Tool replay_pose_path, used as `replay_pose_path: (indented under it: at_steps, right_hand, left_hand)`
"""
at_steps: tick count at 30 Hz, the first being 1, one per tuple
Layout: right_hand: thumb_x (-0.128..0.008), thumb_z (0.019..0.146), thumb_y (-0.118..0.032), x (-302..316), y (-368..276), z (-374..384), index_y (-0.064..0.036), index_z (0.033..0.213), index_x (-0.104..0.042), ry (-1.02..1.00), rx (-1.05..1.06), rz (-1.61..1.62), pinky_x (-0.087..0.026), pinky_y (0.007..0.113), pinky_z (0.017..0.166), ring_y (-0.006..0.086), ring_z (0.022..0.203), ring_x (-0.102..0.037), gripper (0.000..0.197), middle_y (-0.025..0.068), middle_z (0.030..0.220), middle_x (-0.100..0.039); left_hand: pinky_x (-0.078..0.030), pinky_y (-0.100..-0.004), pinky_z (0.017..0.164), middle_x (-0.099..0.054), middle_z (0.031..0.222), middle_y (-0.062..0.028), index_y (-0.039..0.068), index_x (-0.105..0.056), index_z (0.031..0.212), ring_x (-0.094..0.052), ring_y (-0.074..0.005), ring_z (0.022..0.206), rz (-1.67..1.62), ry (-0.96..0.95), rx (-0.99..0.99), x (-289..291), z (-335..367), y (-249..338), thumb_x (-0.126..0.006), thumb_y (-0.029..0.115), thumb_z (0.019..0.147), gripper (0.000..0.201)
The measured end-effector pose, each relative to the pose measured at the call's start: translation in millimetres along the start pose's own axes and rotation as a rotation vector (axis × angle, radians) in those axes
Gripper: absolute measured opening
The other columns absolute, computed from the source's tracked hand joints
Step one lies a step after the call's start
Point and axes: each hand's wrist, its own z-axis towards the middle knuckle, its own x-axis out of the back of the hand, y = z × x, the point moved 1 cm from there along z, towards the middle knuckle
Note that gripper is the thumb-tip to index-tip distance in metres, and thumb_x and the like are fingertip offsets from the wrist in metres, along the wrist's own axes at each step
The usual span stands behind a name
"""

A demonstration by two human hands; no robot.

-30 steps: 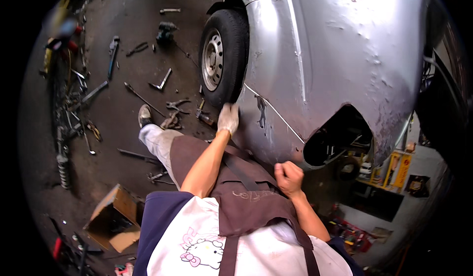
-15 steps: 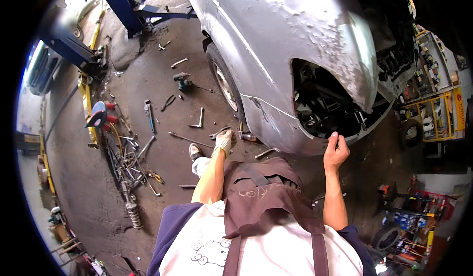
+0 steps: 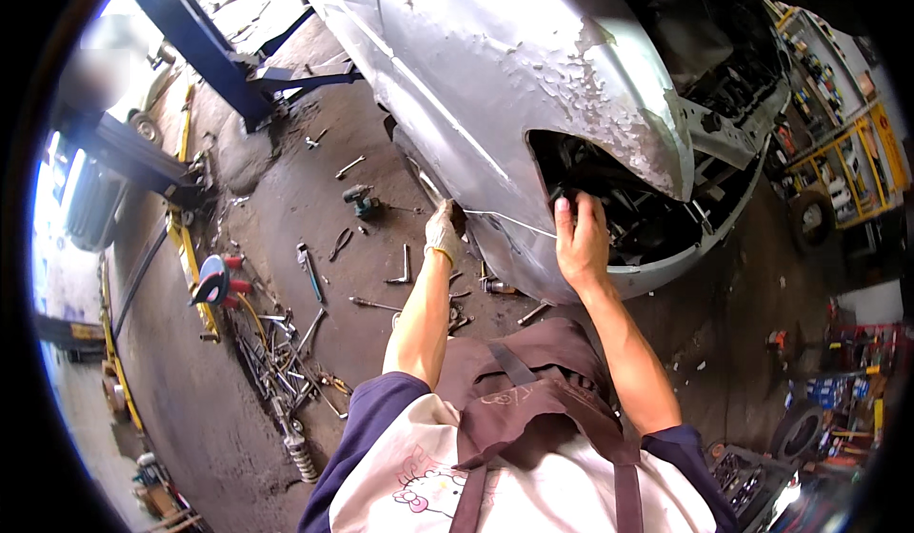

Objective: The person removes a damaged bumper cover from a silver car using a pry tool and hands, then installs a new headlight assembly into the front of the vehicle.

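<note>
In front of me is a silver car with peeling paint. My left hand, in a pale work glove, has its fingers curled at the fender's wheel arch edge, beside the front wheel. My right hand is bare and closed on the lower left rim of the empty headlight opening, thumb up. Some of its fingers are hidden inside the opening. A piece of the front bumper curves away to the right of it.
On the floor to the left lie a cordless drill, pliers, an adjustable wrench and a heap of hand tools. A coil-spring strut lies nearer. Blue lift posts stand far left; a tire is at right.
My left hand has risen from near the floor tools to the wheel arch edge. My right hand has moved left and up onto the headlight opening's rim. The whole view has shifted.
</note>
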Motion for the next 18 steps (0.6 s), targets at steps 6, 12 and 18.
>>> replay_pose_path:
  at_steps: [6, 12, 18]
  right_hand:
    - [-0.046, 0.096, -0.03, -26.7, -14.4, 5.4, 0.0, 0.084, -0.056, 0.15, -0.084, -0.014, -0.046, 0.044, 0.063, 0.0389, 0.07, -0.058, 0.034, 0.0196, 0.076, -0.059]
    - [-0.043, 0.096, -0.032, -30.6, -12.8, 0.8, -0.0036, 0.075, -0.057, 0.201, -0.097, -0.184, -0.046, 0.045, 0.056, 0.0398, 0.062, -0.058, 0.038, 0.0189, 0.066, -0.059]
    - [-0.046, 0.095, -0.035, -30.9, -10.9, 0.2, -0.0027, 0.075, -0.059, 0.182, -0.042, -0.187, -0.046, 0.043, 0.057, 0.0377, 0.063, -0.059, 0.04, 0.017, 0.066, -0.059]
  left_hand:
    - [-0.046, -0.0296, 0.083, -0.064, 0.109, -0.0075, -0.001, -0.059, 0.115, -0.059, -0.0178, 0.095, 0.164, -0.067, -0.092, -5.5, 5.8, 5.7, -0.056, 0.038, 0.091, 0.046]
    - [-0.046, -0.0354, 0.088, -0.063, 0.111, -0.0074, 0.004, -0.058, 0.118, -0.06, -0.0222, 0.098, -0.082, -0.255, 0.183, -6.6, 16.5, 20.2, -0.052, 0.044, 0.092, 0.048]
    - [-0.04, -0.0408, 0.098, -0.055, 0.126, -0.0085, 0.005, -0.048, 0.128, -0.053, -0.0265, 0.113, -0.174, -0.526, 0.146, -15.3, 27.9, 17.0, -0.049, 0.048, 0.092, 0.056]
